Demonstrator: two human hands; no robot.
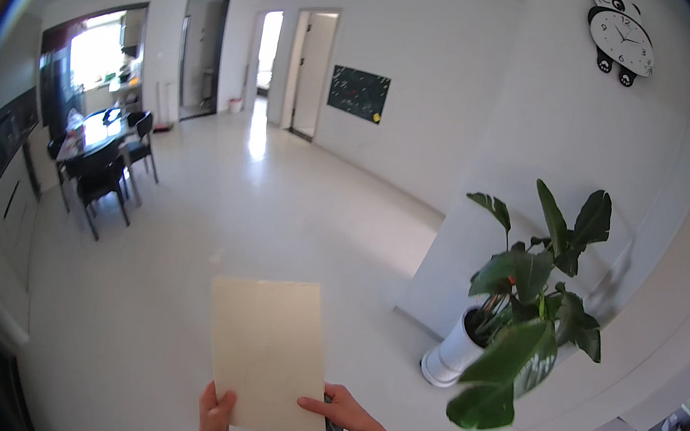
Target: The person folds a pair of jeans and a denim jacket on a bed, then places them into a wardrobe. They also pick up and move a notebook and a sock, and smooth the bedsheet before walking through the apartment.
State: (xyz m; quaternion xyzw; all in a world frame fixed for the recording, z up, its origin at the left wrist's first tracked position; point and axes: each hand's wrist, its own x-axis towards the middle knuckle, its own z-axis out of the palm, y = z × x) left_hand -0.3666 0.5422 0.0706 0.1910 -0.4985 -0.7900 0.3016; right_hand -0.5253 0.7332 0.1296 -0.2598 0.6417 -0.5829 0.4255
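A flat cream-coloured rectangular sheet or folder (269, 347) is held out in front of me, above the pale floor. My left hand (216, 415) grips its lower left edge, thumb on the face. On the lower right edge, my right hand (345, 410) pinches it with the thumb across the front. A dark grey-blue item (333, 430), too covered to identify, sticks out between the right hand and the sheet. My fingers behind the sheet are hidden.
To the right, a leafy plant (526, 274) grows in a tall white pot (450, 355) by the wall. A dining table (89, 135) with black chairs (100, 178) stands at the far left. Several doorways open at the back, near a dark wall board (359, 94). A panda clock (622, 39) hangs upper right.
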